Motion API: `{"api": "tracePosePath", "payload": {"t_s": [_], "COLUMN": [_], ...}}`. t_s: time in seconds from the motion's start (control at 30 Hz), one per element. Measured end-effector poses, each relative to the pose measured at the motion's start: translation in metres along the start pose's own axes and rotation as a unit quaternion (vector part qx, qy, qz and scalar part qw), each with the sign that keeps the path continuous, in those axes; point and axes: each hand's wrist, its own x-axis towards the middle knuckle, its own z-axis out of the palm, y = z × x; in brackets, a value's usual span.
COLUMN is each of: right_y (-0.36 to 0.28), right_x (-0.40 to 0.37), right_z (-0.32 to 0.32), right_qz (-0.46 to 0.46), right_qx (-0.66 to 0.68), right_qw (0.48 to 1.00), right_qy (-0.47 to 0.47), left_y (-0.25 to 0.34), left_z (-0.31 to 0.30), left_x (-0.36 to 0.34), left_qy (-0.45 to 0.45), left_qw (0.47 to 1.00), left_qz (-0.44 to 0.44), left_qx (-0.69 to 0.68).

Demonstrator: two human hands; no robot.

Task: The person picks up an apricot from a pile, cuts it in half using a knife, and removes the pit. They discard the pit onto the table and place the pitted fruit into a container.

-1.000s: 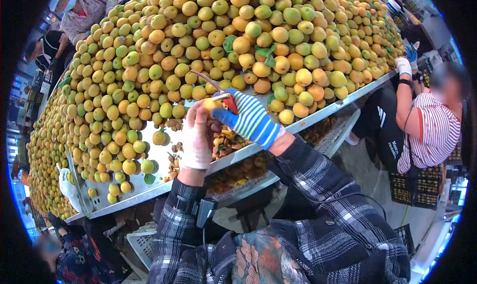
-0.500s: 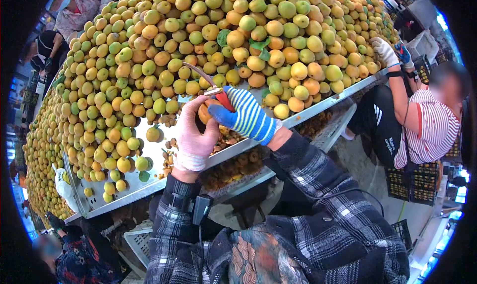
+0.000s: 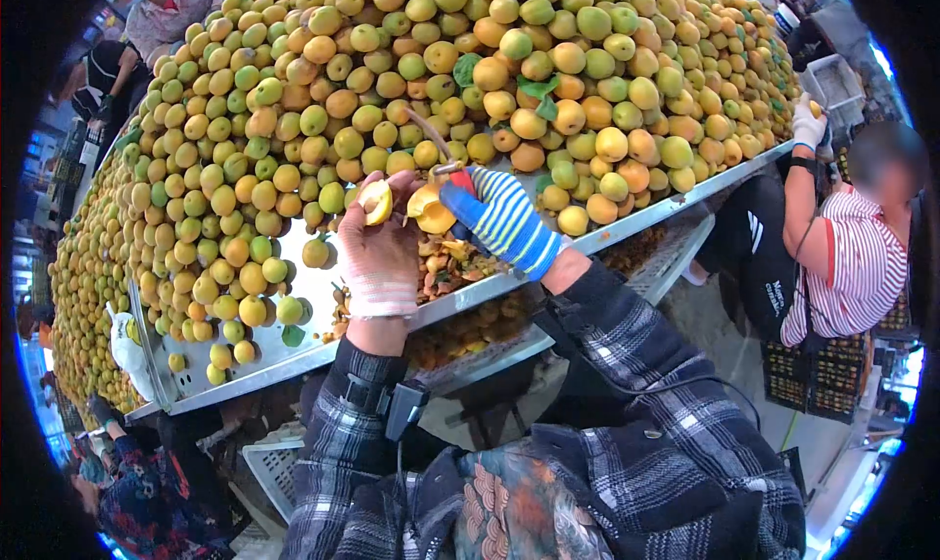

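My left hand (image 3: 380, 266), in a pale knitted glove, holds a cut apricot half (image 3: 376, 206) with its pale inner face showing. My right hand (image 3: 511, 225), in a blue-and-white striped glove, is closed round the red handle of a curved knife (image 3: 431, 135), whose blade points up and away. Between both hands, right at the right thumb, is another opened apricot half (image 3: 431, 210). Below them, brown and orange scraps (image 3: 450, 266) lie along the near edge of the metal table (image 3: 284, 372). A great heap of yellow-green apricots (image 3: 323, 119) rises just beyond.
Under the table edge stands a crate (image 3: 470, 359) with cut fruit. A white bag (image 3: 129, 354) hangs by a metal divider at left. At right a person in a striped top (image 3: 862, 256) sits near black crates (image 3: 818, 374). Other people are at the left.
The apricot held between my hands has come apart into two halves. My hands have moved slightly apart. The person at right has drawn a gloved hand back from the heap, holding a fruit.
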Motion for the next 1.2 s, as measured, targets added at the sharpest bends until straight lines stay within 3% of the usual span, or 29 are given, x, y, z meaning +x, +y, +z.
{"api": "tracePosePath", "payload": {"t_s": [0.07,0.13,0.2,0.27,0.3,0.33,0.43,0.47,0.53,0.6,0.67,0.8,0.83,0.9,1.0,1.07,1.13,1.2], "right_y": [0.000,0.010,0.006,-0.001,0.005,0.010,-0.022,-0.026,-0.038,-0.035,-0.034,-0.021,-0.021,-0.020,-0.019,-0.024,-0.026,-0.030], "right_x": [0.002,0.001,0.000,-0.001,0.002,0.005,0.004,0.008,0.006,0.007,0.005,0.005,0.005,0.006,0.007,0.008,0.013,0.015], "right_z": [0.001,0.007,0.010,0.010,0.013,0.013,0.004,0.005,-0.004,-0.006,0.002,-0.003,-0.005,-0.002,0.005,0.008,0.011,0.005], "right_qz": [-0.071,-0.109,-0.121,-0.102,-0.121,-0.055,-0.037,-0.064,-0.037,-0.050,-0.078,-0.125,-0.095,-0.115,-0.171,-0.118,-0.126,0.005], "right_qx": [-0.300,-0.386,-0.376,-0.311,-0.198,-0.006,0.282,0.318,0.350,0.445,0.362,0.267,0.300,0.258,0.208,0.205,0.214,0.406], "right_qw": [0.951,0.916,0.918,0.945,0.970,0.997,0.955,0.938,0.934,0.893,0.921,0.945,0.941,0.949,0.951,0.953,0.945,0.898], "right_qy": [0.004,0.003,0.020,0.029,0.068,0.051,0.090,0.118,0.062,0.038,0.118,0.140,0.123,0.137,0.152,0.190,0.211,0.171], "left_y": [-0.002,-0.008,-0.008,-0.008,-0.008,-0.008,-0.015,-0.018,-0.028,-0.034,-0.041,-0.044,-0.046,-0.050,-0.051,-0.049,-0.046,-0.042], "left_z": [-0.005,-0.007,-0.003,-0.001,-0.003,-0.007,0.001,0.005,0.008,0.011,0.009,0.009,0.008,0.009,0.017,0.021,0.024,0.025], "left_x": [0.002,0.004,0.000,-0.001,-0.002,-0.002,-0.008,-0.012,-0.017,-0.023,-0.023,-0.022,-0.023,-0.025,-0.027,-0.030,-0.031,-0.031], "left_qy": [-0.018,-0.032,-0.035,0.021,0.022,-0.010,-0.030,-0.019,-0.013,-0.014,-0.019,-0.032,-0.032,-0.007,0.046,0.047,0.049,0.012], "left_qw": [0.999,0.993,0.995,0.999,0.999,0.998,0.993,0.988,0.984,0.981,0.983,0.984,0.984,0.975,0.956,0.949,0.941,0.931], "left_qz": [-0.006,0.027,0.006,-0.016,-0.017,-0.048,-0.086,-0.090,-0.077,-0.092,-0.093,-0.091,-0.090,-0.019,0.015,0.018,0.022,0.056], "left_qx": [-0.028,0.110,0.089,0.040,0.041,0.034,0.074,0.125,0.159,0.169,0.159,0.153,0.153,0.219,0.290,0.312,0.334,0.360]}}
